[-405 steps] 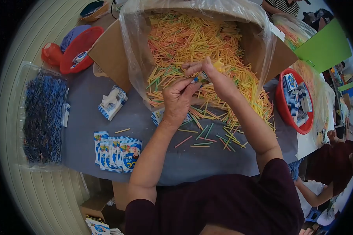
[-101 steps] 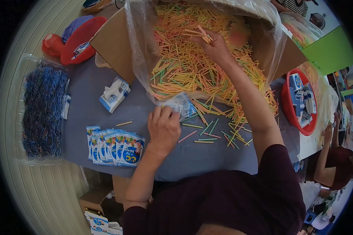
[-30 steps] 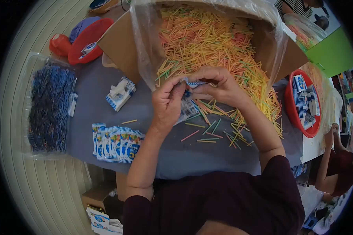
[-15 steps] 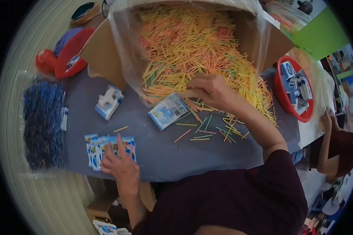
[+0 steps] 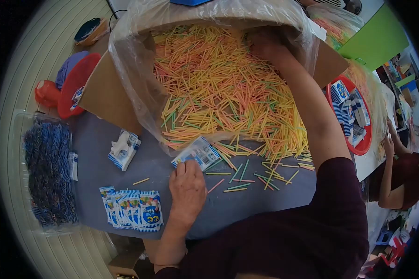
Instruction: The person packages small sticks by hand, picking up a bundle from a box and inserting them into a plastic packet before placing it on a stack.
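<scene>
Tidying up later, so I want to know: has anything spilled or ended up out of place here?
Yes. Loose sticks have spilled out of the lined box onto the grey table, scattered at all angles beside the left hand. One stray stick lies alone near the packet row.

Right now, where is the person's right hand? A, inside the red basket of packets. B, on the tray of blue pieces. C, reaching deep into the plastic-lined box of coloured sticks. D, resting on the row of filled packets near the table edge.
C: the right hand is far inside the cardboard box, among the coloured sticks, while the left hand rests by an empty packet on the table.
</scene>
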Demonstrator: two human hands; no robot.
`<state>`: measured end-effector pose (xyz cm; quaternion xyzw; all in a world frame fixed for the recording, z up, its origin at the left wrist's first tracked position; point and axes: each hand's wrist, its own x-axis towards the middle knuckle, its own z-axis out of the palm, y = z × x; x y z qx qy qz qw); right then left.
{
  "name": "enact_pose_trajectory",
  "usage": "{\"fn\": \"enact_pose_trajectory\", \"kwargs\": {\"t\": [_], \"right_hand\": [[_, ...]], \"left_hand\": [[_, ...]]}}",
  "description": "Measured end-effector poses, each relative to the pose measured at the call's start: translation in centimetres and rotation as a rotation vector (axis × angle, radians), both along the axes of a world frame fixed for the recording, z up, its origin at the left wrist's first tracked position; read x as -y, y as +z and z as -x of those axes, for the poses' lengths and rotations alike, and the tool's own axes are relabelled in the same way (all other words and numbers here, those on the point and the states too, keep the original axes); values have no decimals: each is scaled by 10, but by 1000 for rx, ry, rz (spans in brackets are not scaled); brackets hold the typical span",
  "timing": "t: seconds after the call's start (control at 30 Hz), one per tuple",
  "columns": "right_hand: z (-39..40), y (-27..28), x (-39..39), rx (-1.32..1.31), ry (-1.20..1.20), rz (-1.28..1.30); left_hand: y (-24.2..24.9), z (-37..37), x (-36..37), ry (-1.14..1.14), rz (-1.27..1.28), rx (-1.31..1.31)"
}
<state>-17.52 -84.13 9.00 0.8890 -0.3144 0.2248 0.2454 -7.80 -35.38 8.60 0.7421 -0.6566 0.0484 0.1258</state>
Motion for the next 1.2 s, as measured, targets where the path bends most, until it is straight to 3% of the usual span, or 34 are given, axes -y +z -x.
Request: {"fn": "enact_pose_trajectory", "kwargs": {"t": [0.2, 0.57, 0.6, 0.67, 0.7, 0.77, 0.8, 0.87, 0.97, 1.13, 1.17, 1.2], "right_hand": [[-11, -6, 17, 268, 302, 314], [8, 74, -116, -218, -175, -205], [17, 66, -127, -226, -175, -208], [39, 36, -146, 125, 53, -305], [45, 25, -159, 123, 56, -307], [51, 7, -189, 627, 257, -1023], [48, 4, -208, 629, 259, -1030], [31, 0, -244, 1164, 407, -1495], [15, 7, -264, 1173, 472, -1680], [11, -9, -249, 837, 443, -1927], [14, -11, -248, 832, 443, -1934], [17, -8, -248, 869, 448, -2106]], "left_hand": [[-1, -4, 0, 11, 63, -65], [-13, -4, 1, 122, 214, -133], [-10, -2, 1, 123, 211, -140], [-2, 2, 3, 141, 211, -171], [0, 2, 3, 144, 209, -172], [3, -1, 2, 131, 188, -190], [2, -4, 3, 134, 181, -186], [-6, -9, 7, 134, 302, -237], [-26, -3, 5, 88, 268, -29], [-13, 6, 1, 143, 262, -130], [-7, 4, 1, 176, 225, -150], [-6, -1, 2, 182, 223, -151]]}}
